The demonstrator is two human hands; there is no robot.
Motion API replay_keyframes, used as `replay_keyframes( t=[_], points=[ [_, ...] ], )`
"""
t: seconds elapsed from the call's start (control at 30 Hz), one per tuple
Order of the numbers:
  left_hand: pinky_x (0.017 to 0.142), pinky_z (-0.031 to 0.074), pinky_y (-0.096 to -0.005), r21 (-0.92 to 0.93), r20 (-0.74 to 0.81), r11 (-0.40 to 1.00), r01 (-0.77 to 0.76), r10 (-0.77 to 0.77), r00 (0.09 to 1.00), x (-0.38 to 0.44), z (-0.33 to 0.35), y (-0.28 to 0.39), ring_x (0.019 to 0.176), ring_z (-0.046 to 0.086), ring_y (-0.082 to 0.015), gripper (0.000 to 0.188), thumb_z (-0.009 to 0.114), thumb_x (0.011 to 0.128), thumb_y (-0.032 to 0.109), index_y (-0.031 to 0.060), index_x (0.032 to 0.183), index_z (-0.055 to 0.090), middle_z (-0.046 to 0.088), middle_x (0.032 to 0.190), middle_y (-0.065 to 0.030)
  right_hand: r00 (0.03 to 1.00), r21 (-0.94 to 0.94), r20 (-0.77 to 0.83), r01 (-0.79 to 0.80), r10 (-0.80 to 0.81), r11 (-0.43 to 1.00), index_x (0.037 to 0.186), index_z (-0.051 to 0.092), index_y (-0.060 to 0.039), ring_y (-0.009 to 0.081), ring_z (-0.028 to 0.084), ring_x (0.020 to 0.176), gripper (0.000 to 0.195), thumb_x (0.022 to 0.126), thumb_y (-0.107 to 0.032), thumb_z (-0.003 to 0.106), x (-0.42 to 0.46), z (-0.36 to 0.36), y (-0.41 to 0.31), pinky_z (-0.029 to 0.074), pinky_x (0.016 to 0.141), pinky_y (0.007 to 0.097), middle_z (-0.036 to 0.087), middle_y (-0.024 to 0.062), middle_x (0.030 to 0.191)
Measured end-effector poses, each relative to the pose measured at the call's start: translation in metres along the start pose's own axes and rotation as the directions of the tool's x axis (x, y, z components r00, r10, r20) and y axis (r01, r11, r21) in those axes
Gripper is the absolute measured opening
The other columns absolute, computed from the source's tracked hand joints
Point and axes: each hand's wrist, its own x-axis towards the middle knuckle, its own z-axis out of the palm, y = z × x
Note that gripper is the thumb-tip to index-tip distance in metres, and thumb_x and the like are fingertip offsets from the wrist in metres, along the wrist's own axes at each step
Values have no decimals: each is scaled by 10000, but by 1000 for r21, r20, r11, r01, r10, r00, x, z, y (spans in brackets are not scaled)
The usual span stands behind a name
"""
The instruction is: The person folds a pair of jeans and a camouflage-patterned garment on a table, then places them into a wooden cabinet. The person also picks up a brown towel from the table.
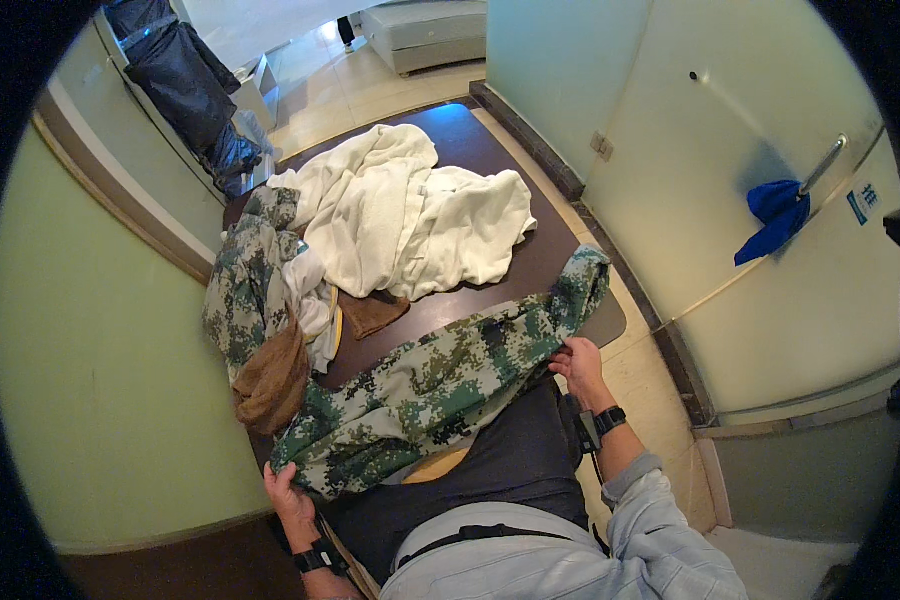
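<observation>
A green digital-camouflage cloth garment [435, 375] stretches across the near edge of a dark brown table [559, 225]. My left hand [289, 491] grips its lower left end, and my right hand [581, 364] pinches its near edge at the right. The garment's far right end lies bunched near the table's corner. Beyond it, crumpled cream towels [405, 217] cover much of the table. Another camouflage garment [247, 262] is heaped at the left edge, beside white cloth [307, 292] and a brown cloth [274, 382]. A second brown cloth piece [375, 311] shows beneath the towels.
A green wall [105, 360] stands close on the left. To the right is a frosted glass door [720, 150] with a blue cloth [776, 217] on its handle. Black plastic bags [184, 90] hang at the back left. Far off, a person's leg [346, 31] shows near a mattress [427, 34].
</observation>
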Motion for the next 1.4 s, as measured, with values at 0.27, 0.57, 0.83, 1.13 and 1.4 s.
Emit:
replay_keyframes(
  t=[0.27, 0.57, 0.83, 1.13, 1.4],
  points=[
    [816, 510, -327, 144, -19, 984, -105, 109, 994, -22, 3, -3, 902, 630, -142, 63, 670, 1015, 92, 46, 1030, 630, 679, 1033, -15, 992, -136, -6, -130, 130, 982, 1059, 567, -23, 226, 678, 720, 154, 994, -161, 590, -12, -39, 10, 569, 553, 357, 611, 86, 898],
    [746, 458, -330, 451, -63, 893, 11, 20, 998, -21, -23, -28, 834, 553, -116, 180, 733, 963, 135, -24, 1020, 670, 614, 929, 1, 985, -237, -100, -159, 138, 958, 1034, 614, -49, 203, 680, 682, 217, 978, -254, 658, -10, -32, 9, 593, 540, 353, 604, 30, 820],
    [862, 530, -330, 561, 201, 825, -68, -57, 978, -22, -28, -44, 940, 649, -137, 271, 724, 897, 51, -41, 1151, 699, 732, 1059, -31, 982, -330, -100, -183, 159, 926, 1053, 555, -7, 208, 653, 650, 261, 977, -224, 679, -10, -23, 1, 560, 495, 341, 560, 79, 862],
    [1107, 466, -386, 670, 608, 627, -397, -155, 779, -73, 49, -36, 1376, 576, -344, 686, 728, 905, 187, -33, 1510, 491, 568, 1496, -266, 865, -783, 171, 410, -471, 468, 1046, 583, 13, 146, 562, 724, 260, 948, -190, 711, -9, -4, 18, 491, 691, 285, 612, 75, 899],
    [1043, 507, -468, 461, 865, 590, -663, -135, 483, -70, 102, -51, 1252, 608, -452, 742, 640, 904, 116, 111, 1602, 389, 595, 1422, -278, 657, -590, 753, 643, 45, 489, 1200, 645, 24, 193, 692, 931, 391, 938, -234, 777, -120, 148, 57, 570, 842, 348, 727, 118, 1011]
  ],
)
